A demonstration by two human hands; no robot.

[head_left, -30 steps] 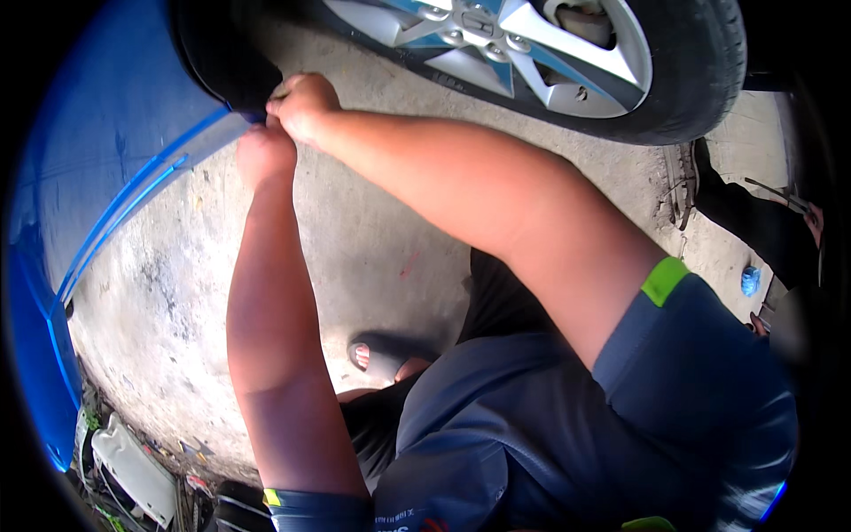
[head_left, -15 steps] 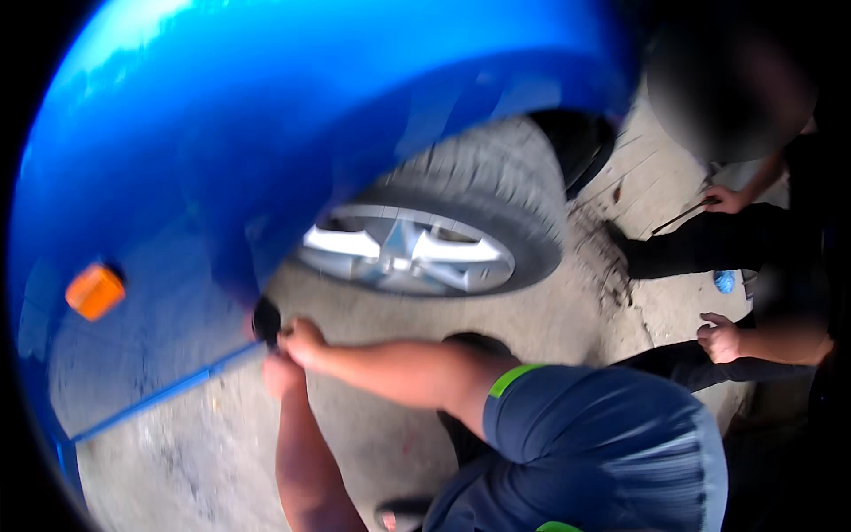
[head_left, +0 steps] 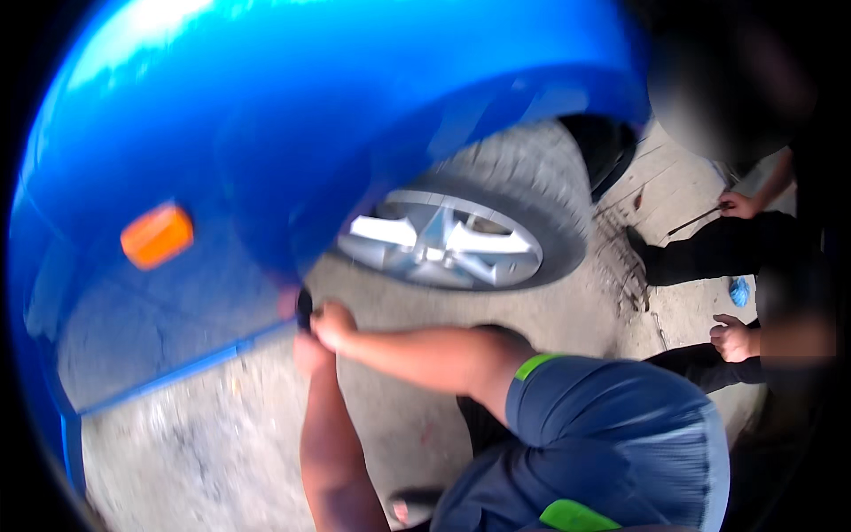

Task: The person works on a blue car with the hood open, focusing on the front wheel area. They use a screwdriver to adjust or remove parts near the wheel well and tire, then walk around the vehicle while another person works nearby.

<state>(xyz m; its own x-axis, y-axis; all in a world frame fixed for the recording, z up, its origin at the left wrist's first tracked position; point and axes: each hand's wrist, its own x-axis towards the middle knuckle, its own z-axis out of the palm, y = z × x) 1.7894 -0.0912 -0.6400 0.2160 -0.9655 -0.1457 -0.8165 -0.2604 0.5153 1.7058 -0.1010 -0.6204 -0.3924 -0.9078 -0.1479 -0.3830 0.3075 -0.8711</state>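
Close together at the lower edge of a blue car body [head_left: 292, 106], my left hand [head_left: 312, 354] and my right hand [head_left: 333, 326] work on one spot. A small black rounded object [head_left: 304, 309] stands up from my left hand, whose curled fingers are blurred. My right hand is closed in a fist against that object's side; what its fingers grip is hidden. From there a narrow blue strip [head_left: 191, 368] runs left along the car's bottom edge. Just beyond my hands is a tyre [head_left: 523, 160] with a silver spoked wheel rim [head_left: 434, 253].
An orange marker light [head_left: 158, 238] is set in the car body. At the right a co-worker in dark clothes sits low, a thin dark rod [head_left: 696, 220] in one hand; the other hand [head_left: 731, 338] is lower down. A crumpled-looking blue item [head_left: 738, 292] lies on concrete [head_left: 204, 443].
The view has swung slightly, so the car, wheel and my hands appear farther right. My hands stay together at the black object, which now looks narrower.
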